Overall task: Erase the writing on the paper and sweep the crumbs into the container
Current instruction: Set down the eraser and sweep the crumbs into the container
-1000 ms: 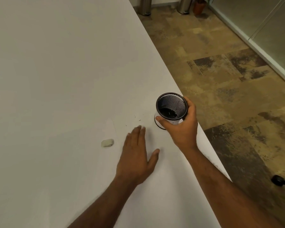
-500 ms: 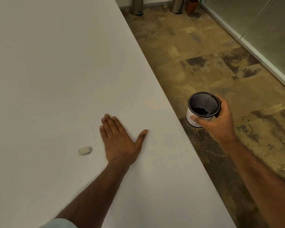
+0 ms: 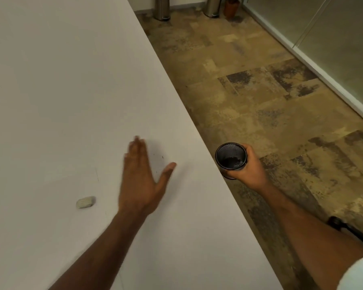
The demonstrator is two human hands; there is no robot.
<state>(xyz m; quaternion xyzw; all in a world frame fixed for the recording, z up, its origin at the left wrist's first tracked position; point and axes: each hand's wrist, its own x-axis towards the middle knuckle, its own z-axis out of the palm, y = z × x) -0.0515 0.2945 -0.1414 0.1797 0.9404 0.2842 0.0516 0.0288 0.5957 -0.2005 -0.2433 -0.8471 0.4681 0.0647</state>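
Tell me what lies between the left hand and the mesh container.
Head view: a few dark crumbs by the left hand, then bare table up to its edge, just short of the container.

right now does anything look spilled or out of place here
A few dark crumbs lie loose on the table beside the left hand, not in the container, which the right hand holds past the table's edge. The eraser lies left of that hand.

White worktop [image 3: 50,80], right edge running diagonally. Pale eraser [image 3: 85,202] lies flat near the front left. A few dark crumbs [image 3: 162,157] sit further right, nearer the edge, with a thin dark line [image 3: 97,174] between eraser and crumbs.
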